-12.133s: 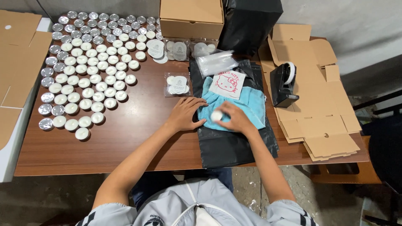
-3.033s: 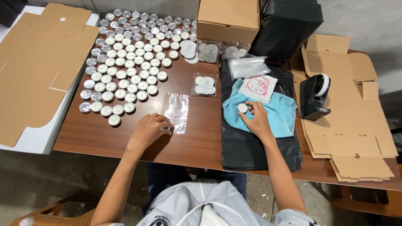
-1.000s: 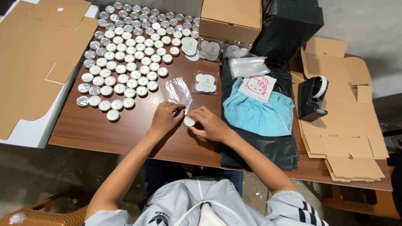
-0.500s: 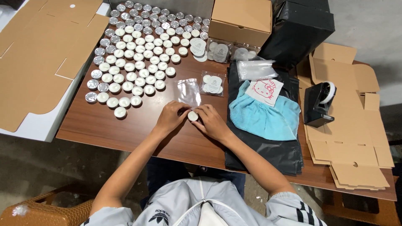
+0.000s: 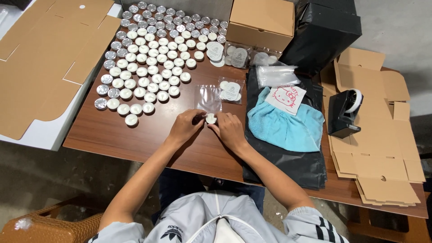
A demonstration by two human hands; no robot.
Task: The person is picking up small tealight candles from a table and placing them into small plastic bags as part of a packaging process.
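Brown wooden table (image 5: 135, 139) is bearing rows of tealights (image 5: 148, 67); near its front edge both hands are pinching one small round white tealight candle (image 5: 210, 119) at the mouth of a clear plastic bag (image 5: 208, 98). The left hand (image 5: 184, 127) and right hand (image 5: 230, 130) are closing fingertips on it, covering its sides, so its metal cup is hard to make out.

We count one closed cardboard box (image 5: 262, 22), one black tape dispenser (image 5: 344, 112), one blue cloth (image 5: 284, 126), one sticker card (image 5: 285, 99), one empty clear pouch (image 5: 208, 98) and one filled pouch (image 5: 231, 91). Tealights in the block (image 5: 150, 63): too many for an exact count, several dozen. One tealight (image 5: 210, 119) lies apart.
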